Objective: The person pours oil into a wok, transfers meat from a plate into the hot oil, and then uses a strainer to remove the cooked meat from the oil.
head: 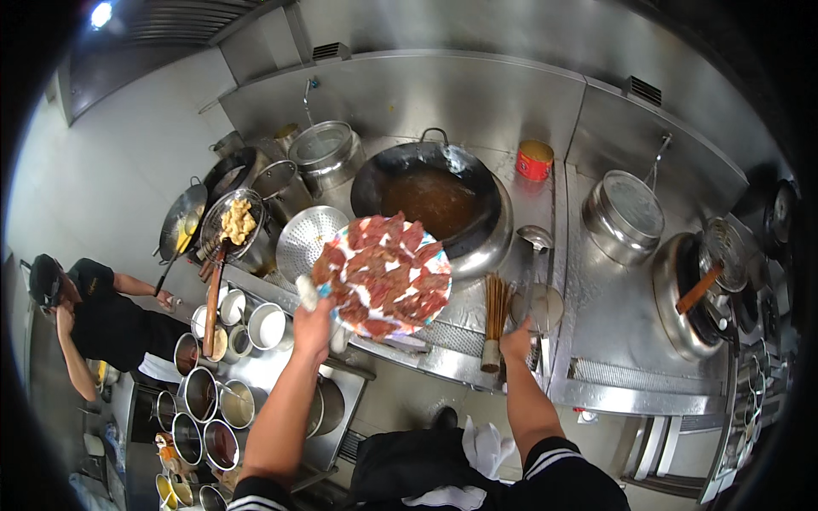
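Note:
My left hand [313, 329] grips the near left rim of a plate [441, 271] with a coloured pattern. Slices of raw red meat [383, 274] are spread over it. A white cloth [307, 294] shows beside the fingers. The plate is held up over the near edge of a large black wok [367, 185], which contains brown liquid [428, 198]. To the right, my right hand [516, 342] is closed round the lower handle of a steel ladle [535, 237]. A bamboo wok brush [496, 313] lies just left of that hand, and a round container [549, 306] sits behind the handle.
A perforated steel strainer [310, 236] lies left of the wok. Behind it, a wooden-handled skimmer [214, 306] holds yellow fried pieces [238, 222]. Several seasoning pots [201, 393] crowd the left counter. A red can [535, 161] stands behind right. Another person [102, 313] stands far left.

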A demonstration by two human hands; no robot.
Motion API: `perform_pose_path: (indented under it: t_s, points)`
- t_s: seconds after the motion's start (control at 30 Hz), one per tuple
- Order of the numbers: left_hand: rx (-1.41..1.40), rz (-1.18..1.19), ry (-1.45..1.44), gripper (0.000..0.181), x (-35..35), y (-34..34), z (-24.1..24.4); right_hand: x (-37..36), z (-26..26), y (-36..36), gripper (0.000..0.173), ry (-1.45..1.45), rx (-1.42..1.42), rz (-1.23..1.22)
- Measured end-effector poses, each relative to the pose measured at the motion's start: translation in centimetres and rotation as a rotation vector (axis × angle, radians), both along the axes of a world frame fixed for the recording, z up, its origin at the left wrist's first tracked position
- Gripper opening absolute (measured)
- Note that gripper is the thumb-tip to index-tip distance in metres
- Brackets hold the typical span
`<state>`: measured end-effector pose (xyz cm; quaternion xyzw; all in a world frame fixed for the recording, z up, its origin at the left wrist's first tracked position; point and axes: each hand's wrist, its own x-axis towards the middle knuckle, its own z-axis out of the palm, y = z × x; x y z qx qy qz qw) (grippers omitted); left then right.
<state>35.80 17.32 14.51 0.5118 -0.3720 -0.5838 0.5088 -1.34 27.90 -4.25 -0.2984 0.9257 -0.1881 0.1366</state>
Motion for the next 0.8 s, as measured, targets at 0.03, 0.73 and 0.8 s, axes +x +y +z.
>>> perform_pose_path:
  t_s: [0.03, 0.73, 0.8]
  points:
    - [0.002, -0.011, -0.041, 0.029, -0.3, -0.3, 0.1, 0.6, 0.8, 1.1, 0.076, -0.010, -0.084, -0.052]
    - [-0.208, -0.149, -0.219, 0.035, -0.6, -18.8, -12.0, 12.3, 3.8, 2.5, 0.066, 0.032, -0.446, 0.781]
    - [-0.222, -0.175, -0.254, 0.033, -1.2, -20.5, -13.6, 10.9, 1.5, 1.5, 0.067, 0.087, -0.450, 0.801]
